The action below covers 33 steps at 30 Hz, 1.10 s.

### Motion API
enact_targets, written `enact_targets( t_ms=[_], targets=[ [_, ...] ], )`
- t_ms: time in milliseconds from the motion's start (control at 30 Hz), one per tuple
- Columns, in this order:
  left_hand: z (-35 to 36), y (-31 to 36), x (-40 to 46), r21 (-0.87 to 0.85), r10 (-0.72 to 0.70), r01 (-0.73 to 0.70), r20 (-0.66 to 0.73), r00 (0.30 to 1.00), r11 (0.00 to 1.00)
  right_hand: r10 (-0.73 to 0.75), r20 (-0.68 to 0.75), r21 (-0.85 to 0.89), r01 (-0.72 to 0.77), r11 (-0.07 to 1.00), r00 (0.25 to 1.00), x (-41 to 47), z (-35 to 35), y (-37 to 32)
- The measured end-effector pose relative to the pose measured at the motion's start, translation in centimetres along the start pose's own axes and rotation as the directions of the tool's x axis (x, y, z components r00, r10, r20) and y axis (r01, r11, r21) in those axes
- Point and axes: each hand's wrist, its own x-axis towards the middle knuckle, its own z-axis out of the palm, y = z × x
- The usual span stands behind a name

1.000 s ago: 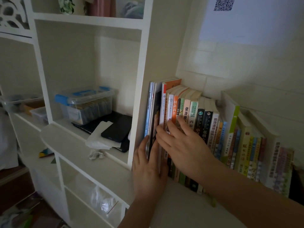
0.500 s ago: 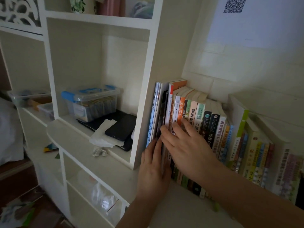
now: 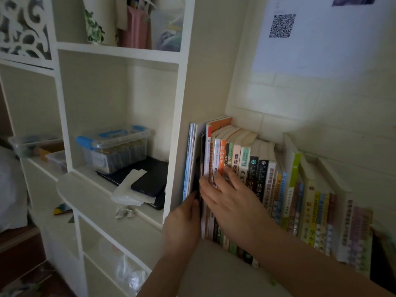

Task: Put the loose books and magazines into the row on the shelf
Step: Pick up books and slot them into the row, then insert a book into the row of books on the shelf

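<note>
Since the earlier frame, the left hand has pushed further in; its fingertips now disappear between the volumes, where before the fingers lay outside the spines. The left hand curls around a thin dark magazine, gripping its lower edge. The right hand is open and flat, fingers spread, pressing against the spines just right of the magazine; it holds nothing.

The magazine stands upright near the left end of the row of books, just beside the white upright panel. A few pale, thin volumes stand between the magazine and the panel.

Current step, as judged: seating the magazine in the gap. The next move calls for pushing it back flush while the right hand restrains the neighbouring spines.

The left fingertips and the gap depth are hidden. Dim light obscures the magazine cover.
</note>
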Motion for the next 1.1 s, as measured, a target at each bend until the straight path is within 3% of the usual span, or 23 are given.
enact_targets(
  t_ms=[167, 300, 467, 567, 700, 800, 867, 933, 1033, 1100],
  targets=[
    [0.4, 0.4, 1.1, 0.077, 0.019, -0.023, 0.057, 0.998, 0.997, 0.027, 0.046, -0.046, -0.025, 0.999, 0.999, 0.0, -0.5, -0.2],
    [0.8, 0.8, 2.3, 0.086, -0.078, 0.075, 0.031, 0.996, 0.993, 0.036, 0.069, -0.039, -0.034, 0.999, 0.997, 0.0, -0.5, -0.4],
    [-1.5, 0.7, 0.0, 0.029, -0.09, 0.093, -0.069, 0.994, 0.995, 0.076, 0.062, 0.022, -0.078, 0.997, 0.995, 0.2, 0.0, -0.9],
    [-4.2, 0.7, -3.4, -0.108, -0.105, 0.093, -0.108, 0.989, 0.99, 0.082, 0.047, 0.054, -0.084, 0.995, 0.996, 0.1, 0.1, -1.2],
    [-4.4, 1.3, -5.5, -0.206, -0.169, 0.159, -0.031, 0.985, 0.966, 0.1, 0.076, 0.193, -0.113, 0.975, 0.992, -0.7, -0.3, -1.4],
    [-3.8, 2.1, -5.5, -0.041, -0.086, 0.089, 0.071, 0.994, 0.995, 0.062, 0.11, 0.431, -0.103, 0.897, 0.992, -2.1, -0.7, -1.0],
    [-4.7, 2.8, -6.0, -0.064, -0.069, 0.079, 0.143, 0.987, 0.995, 0.065, 0.173, 0.649, -0.164, 0.743, 0.983, -3.7, -1.3, -0.3],
    [-6.4, 4.1, -6.7, -0.258, -0.063, 0.11, 0.184, 0.981, 0.96, 0.134, 0.259, 0.803, -0.291, 0.52, 0.956, -5.1, -2.3, -0.3],
    [-9.0, 7.5, -8.2, -0.634, -0.008, 0.199, 0.292, 0.956, 0.747, 0.306, 0.483, 0.867, -0.497, -0.039, 0.82, -6.0, -3.4, -0.5],
    [-10.2, 9.0, -8.7, -0.753, 0.072, 0.239, 0.354, 0.932, 0.614, 0.272, 0.705, 0.692, -0.551, -0.466, 0.655, -6.4, -4.2, -0.4]
  ],
)
